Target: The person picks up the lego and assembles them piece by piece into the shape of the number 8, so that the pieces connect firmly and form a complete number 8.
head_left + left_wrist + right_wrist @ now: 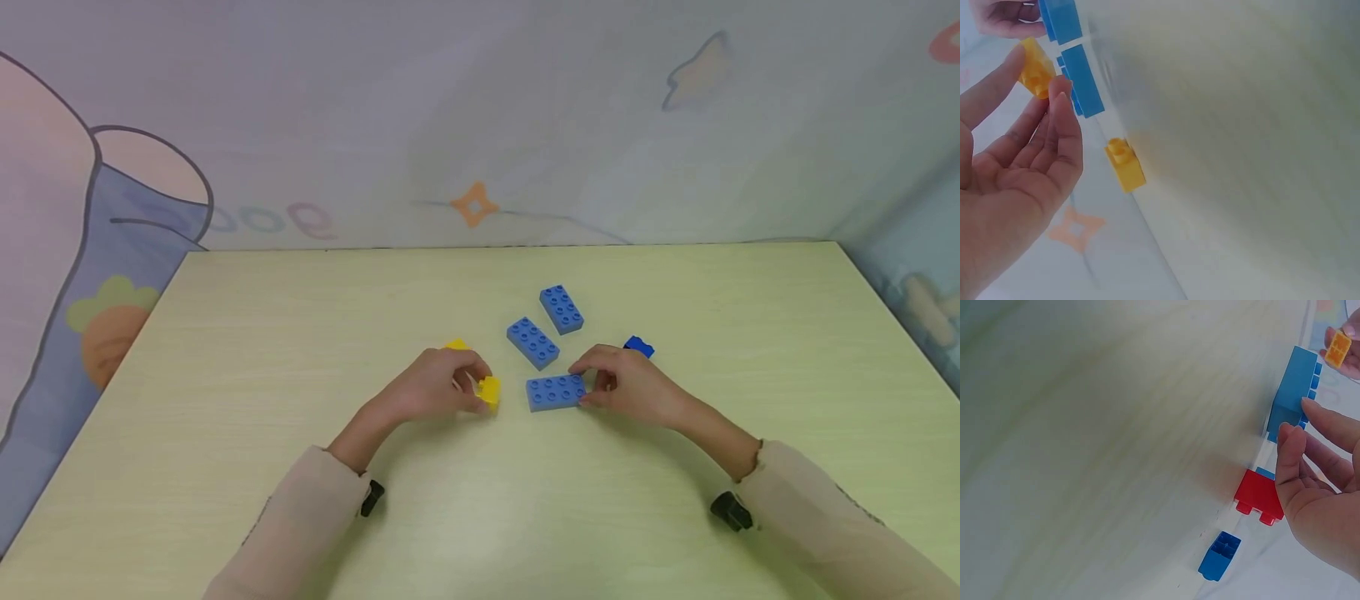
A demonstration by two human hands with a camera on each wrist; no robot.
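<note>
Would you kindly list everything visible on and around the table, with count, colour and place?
Long bricks: three, light blue; one at the right hand, two behind it.
Small bricks: two, yellow; one in the left hand's grip, one on the table behind that hand.
Small brick: one, dark blue; behind the right hand.
Red brick: one; under the right hand, seen only by the right wrist camera.
Table: one, pale wood.
Wall: cartoon print, behind.
Left hand: pinches a yellow brick.
Right hand: fingers on the nearest long brick's end.
</note>
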